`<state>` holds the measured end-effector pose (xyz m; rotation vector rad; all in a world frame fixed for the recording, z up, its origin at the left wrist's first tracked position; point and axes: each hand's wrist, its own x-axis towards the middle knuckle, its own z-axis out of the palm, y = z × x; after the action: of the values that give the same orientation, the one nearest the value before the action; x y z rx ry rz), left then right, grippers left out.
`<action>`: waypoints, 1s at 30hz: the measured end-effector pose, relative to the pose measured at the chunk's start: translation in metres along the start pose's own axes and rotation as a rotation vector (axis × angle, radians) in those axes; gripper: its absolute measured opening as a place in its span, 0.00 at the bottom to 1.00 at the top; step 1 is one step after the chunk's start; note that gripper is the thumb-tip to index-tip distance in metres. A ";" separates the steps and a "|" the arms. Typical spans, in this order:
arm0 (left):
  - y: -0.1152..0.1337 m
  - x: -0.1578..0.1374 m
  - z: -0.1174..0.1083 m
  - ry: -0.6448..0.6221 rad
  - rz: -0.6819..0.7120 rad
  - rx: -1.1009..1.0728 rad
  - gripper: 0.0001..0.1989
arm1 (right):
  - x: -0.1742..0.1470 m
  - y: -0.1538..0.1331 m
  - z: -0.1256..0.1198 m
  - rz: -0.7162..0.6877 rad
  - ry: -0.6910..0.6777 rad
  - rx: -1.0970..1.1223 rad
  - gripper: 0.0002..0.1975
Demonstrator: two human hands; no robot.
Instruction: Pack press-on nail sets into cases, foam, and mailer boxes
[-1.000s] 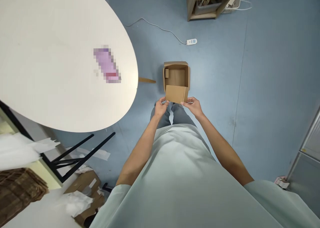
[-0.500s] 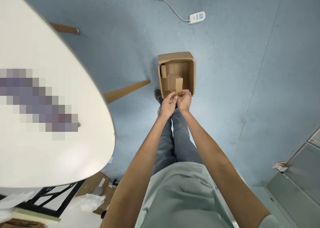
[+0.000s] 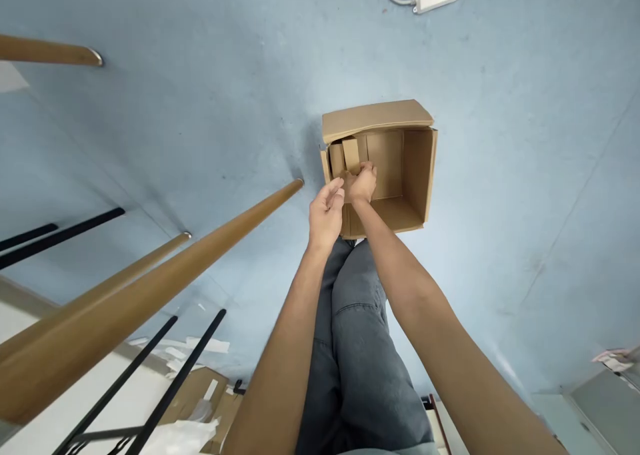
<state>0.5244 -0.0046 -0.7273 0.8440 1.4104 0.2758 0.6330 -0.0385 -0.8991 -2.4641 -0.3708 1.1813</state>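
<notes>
The small box (image 3: 351, 154) by my right hand (image 3: 364, 183) is plain tan cardboard, and I see no print, label or tape on the part that shows. It stands inside the open carton (image 3: 419, 175), toward the back and left, with a long, narrow face turned up at me. That face is smooth and straight-edged, slightly slanted from my view, and it catches the light, so it looks paler than the second box (image 3: 337, 158) just to its left. The second box is the same sort of brown card, duller in tone, tucked against the carton's left side. The near end of the small box runs down behind my right hand, so its full shape is hidden. My right hand reaches into the carton with its fingers curled at that near end; I cannot tell whether they are clamped on it or only resting there. My left hand (image 3: 325, 218) is at the carton's near left edge, thumb and fingertips bent close to one another; I cannot tell whether they pinch anything. The carton is plain brown too, its back flap (image 3: 377, 118) folded outward, with bare card across the right part of its bottom. It sits on the blue floor (image 3: 500, 142) just beyond my grey trousers (image 3: 360, 308).
</notes>
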 end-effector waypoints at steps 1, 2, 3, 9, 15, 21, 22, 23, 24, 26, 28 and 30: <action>-0.002 0.005 -0.003 0.001 0.002 0.008 0.18 | 0.005 0.003 0.008 0.005 -0.009 0.008 0.19; -0.004 0.009 -0.006 0.001 0.001 0.014 0.18 | 0.009 0.006 0.014 0.016 -0.027 0.016 0.18; -0.005 0.012 -0.007 0.000 -0.004 0.019 0.18 | 0.012 0.008 0.017 0.029 -0.049 0.022 0.19; 0.012 -0.014 -0.009 0.001 -0.047 0.003 0.17 | -0.020 0.002 -0.022 0.032 -0.145 0.050 0.28; 0.082 -0.106 0.000 0.012 -0.060 -0.034 0.16 | -0.131 -0.041 -0.136 0.011 -0.154 0.146 0.21; 0.171 -0.220 0.002 0.009 -0.006 -0.071 0.14 | -0.260 -0.100 -0.258 -0.095 -0.188 0.287 0.15; 0.184 -0.241 0.002 -0.001 0.018 -0.070 0.14 | -0.281 -0.109 -0.277 -0.126 -0.187 0.312 0.15; 0.196 -0.263 0.001 -0.012 0.046 -0.069 0.14 | -0.300 -0.118 -0.295 -0.158 -0.193 0.330 0.15; 0.207 -0.285 -0.001 -0.022 0.076 -0.068 0.15 | -0.319 -0.126 -0.312 -0.197 -0.207 0.343 0.16; 0.225 -0.329 -0.004 -0.030 0.134 -0.072 0.16 | -0.353 -0.141 -0.344 -0.279 -0.244 0.361 0.19; 0.238 -0.373 -0.009 -0.018 0.183 -0.081 0.18 | -0.383 -0.157 -0.371 -0.355 -0.288 0.369 0.21; 0.248 -0.413 -0.015 0.003 0.218 -0.099 0.19 | -0.410 -0.172 -0.394 -0.413 -0.327 0.369 0.23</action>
<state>0.5093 -0.0903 -0.2531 0.9163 1.2973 0.5092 0.6803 -0.1339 -0.3146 -1.7752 -0.6504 1.3259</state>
